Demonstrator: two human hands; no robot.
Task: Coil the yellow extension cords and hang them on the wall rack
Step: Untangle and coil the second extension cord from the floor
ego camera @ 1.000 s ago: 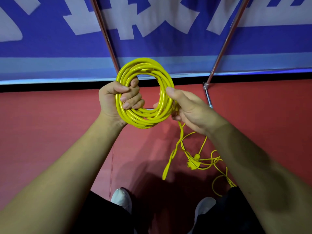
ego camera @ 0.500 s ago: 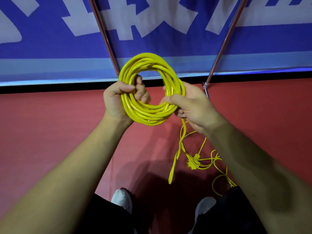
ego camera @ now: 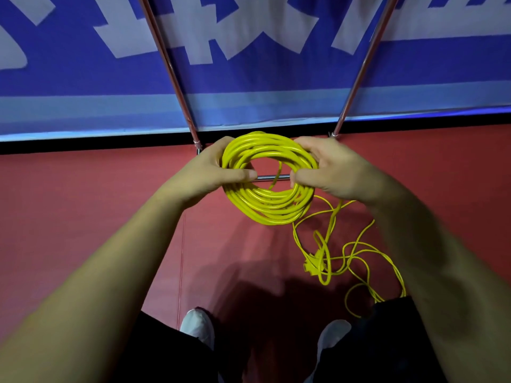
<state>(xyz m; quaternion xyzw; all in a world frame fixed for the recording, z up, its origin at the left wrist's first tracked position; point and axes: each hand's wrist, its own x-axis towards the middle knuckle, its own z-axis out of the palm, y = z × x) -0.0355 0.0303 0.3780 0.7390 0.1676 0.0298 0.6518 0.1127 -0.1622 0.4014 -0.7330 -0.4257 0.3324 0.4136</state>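
Centrally, the coil (ego camera: pixel 266 208) hangs in mid-air between both hands, just in front of the low bar (ego camera: pixel 272 177) of the rack, whose two poles (ego camera: pixel 171 70) rise against the banner (ego camera: pixel 83 78). The left hand (ego camera: pixel 213 168) holds the coil's left side, thumb laid across the strands; the right hand (ego camera: pixel 329 168) holds the right side likewise, so each grip is closed round the bundle. Below the right hand a tail (ego camera: pixel 336 214) drops to the floor (ego camera: pixel 83 203), where loose cord (ego camera: pixel 365 261) lies in open loops around a plug (ego camera: pixel 309 265). The step in hand appears to be coiling, well advanced but not finished. The next move likely calls for one hand to clamp the bundle while the other feeds the tail into further turns, keeping the strands from springing apart; hanging would follow.
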